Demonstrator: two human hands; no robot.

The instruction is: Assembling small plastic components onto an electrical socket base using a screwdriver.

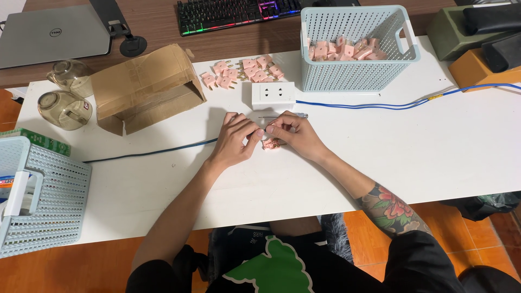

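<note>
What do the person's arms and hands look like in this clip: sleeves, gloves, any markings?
Both hands, left hand and right hand, are bare, without gloves. The forearms are uncovered. The right forearm carries a floral tattoo in red and green. Black short sleeves show near the shoulders.

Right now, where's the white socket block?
In the head view the socket block sits mid-table, just beyond both hands, between the loose pink plugs and the blue cable, left of the basket.
</note>
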